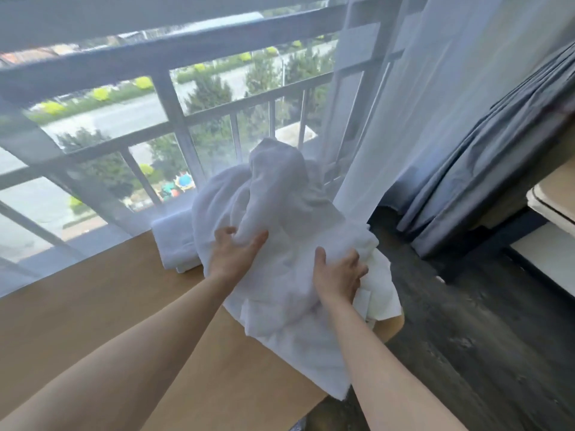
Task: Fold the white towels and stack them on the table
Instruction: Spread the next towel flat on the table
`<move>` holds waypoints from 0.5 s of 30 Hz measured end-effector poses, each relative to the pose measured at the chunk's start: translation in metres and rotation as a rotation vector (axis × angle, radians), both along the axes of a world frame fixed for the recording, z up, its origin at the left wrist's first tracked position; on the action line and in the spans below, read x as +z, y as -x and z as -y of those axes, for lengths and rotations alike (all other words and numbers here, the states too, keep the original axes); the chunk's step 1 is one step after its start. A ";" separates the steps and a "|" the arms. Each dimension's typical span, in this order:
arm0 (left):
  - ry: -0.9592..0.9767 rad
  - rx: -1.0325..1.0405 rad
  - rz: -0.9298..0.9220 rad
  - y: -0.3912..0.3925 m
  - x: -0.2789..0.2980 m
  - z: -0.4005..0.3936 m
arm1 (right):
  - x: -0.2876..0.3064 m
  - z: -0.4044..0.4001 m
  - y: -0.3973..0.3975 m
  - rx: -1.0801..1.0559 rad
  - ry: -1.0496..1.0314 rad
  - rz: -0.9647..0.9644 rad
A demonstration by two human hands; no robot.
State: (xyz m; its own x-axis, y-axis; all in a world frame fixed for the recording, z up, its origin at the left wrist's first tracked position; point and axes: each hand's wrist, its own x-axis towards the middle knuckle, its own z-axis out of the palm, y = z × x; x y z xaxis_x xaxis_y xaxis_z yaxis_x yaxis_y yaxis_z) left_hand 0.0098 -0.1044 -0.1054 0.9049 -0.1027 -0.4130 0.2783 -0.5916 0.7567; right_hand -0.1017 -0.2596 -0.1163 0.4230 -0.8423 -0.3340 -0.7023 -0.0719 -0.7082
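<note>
So from the head cam, both hands are in the pile of loose white towels heaped on the right end of the wooden table. The left hand has its thumb and fingers spread apart a fair bit, with a ridge of cloth bunched up between them, so it looks like it's grabbing a fold of towel rather than just resting flat. The right hand lies on the right side of the heap, thumb sticking up and away, the other fingers curled down into the fabric, gripping it. Can't tell how many towels are in that heap honestly, it's all one crumpled white mass, and it's a bit blurred at the top where it humps up in front of the window. One corner of it hangs over the near right edge of the table. Count-wise: two hands, one messy pile, and one folded towel stack sitting just left of the pile by the window, touching or nearly touching it; how many layers are in it I can't make out. Behind everything there's a sheer white curtain, a grey-blue curtain further right, and the window railing with trees outside. Dark floor to the right of the table.
</note>
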 end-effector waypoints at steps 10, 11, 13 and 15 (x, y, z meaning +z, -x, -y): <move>-0.032 0.059 0.174 0.009 0.009 0.039 | -0.015 0.000 -0.026 -0.064 0.018 0.114; 0.015 0.023 0.135 0.007 0.011 0.041 | -0.014 0.001 -0.027 -0.068 0.008 0.126; 0.118 -0.020 0.103 0.003 0.018 0.039 | -0.008 -0.001 -0.029 -0.080 0.000 0.155; 0.205 -0.017 0.115 0.003 0.029 0.030 | 0.002 -0.008 -0.027 -0.091 0.024 0.212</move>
